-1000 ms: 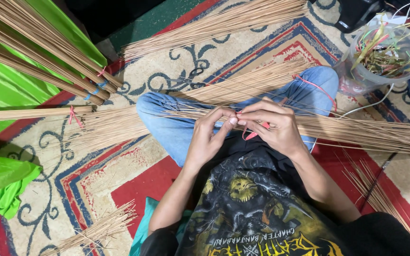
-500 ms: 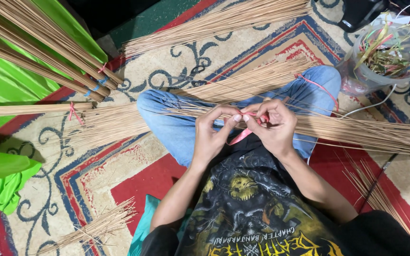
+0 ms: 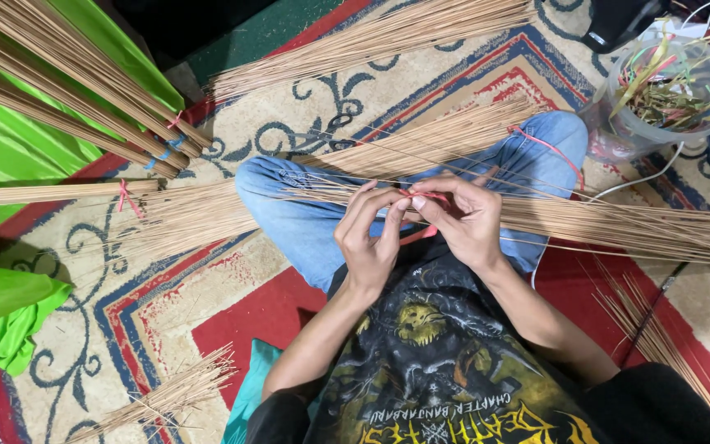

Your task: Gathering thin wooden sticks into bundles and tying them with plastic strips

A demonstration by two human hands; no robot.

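A long bundle of thin tan sticks point(image 3: 618, 226) lies across my lap, over my crossed legs in blue jeans. My left hand point(image 3: 369, 238) and my right hand point(image 3: 463, 220) meet above it, fingertips pinching a thin pink-red strip point(image 3: 417, 197) that passes around the bundle. An end of the same strip point(image 3: 417, 236) shows below, between my hands. A second stick bundle point(image 3: 429, 140) rests on my knees farther out, with a pink tie near my right knee.
Tied stick bundles point(image 3: 67, 107) lie on green cloth point(image 3: 10, 148) at the left. Another bundle point(image 3: 371, 37) lies on the patterned carpet ahead. A clear plastic tub of coloured strips point(image 3: 667, 86) stands at the upper right. Loose sticks point(image 3: 166, 395) lie at the lower left.
My hands have drawn closer together over the bundle, and the fingers have shifted along the pink strip. The bundles have stayed in place.
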